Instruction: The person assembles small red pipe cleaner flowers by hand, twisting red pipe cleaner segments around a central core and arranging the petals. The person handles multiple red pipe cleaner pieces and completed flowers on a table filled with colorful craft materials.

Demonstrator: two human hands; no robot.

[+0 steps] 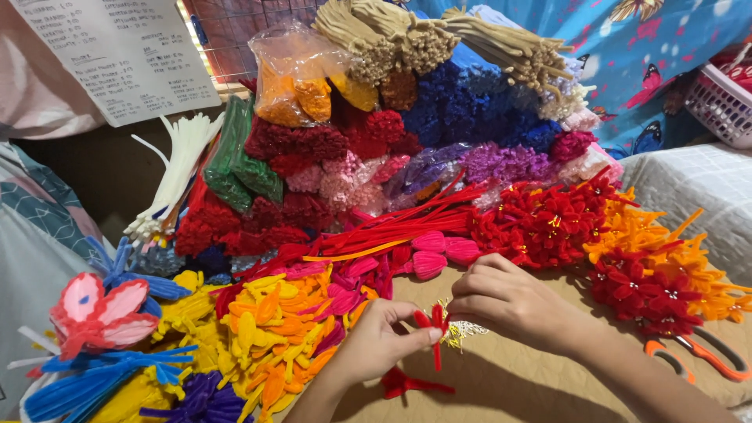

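Note:
My left hand (374,342) and my right hand (501,301) meet above a tan quilted surface (509,384). Together they pinch a small red pipe-cleaner piece (435,329) with looped petals and a stem hanging down. A bit of gold tinsel wire (456,333) shows just behind it, under my right fingers. Another red pipe-cleaner piece (407,384) lies flat below my left hand. Pink looped petals (439,252) lie just beyond my right hand.
Bundles of pipe cleaners in many colours (407,133) are stacked at the back. Finished red flowers (548,223) and orange flowers (666,251) lie at right, yellow and orange petals (274,337) at left. Orange-handled scissors (701,352) lie right. A pink butterfly (98,313) sits far left.

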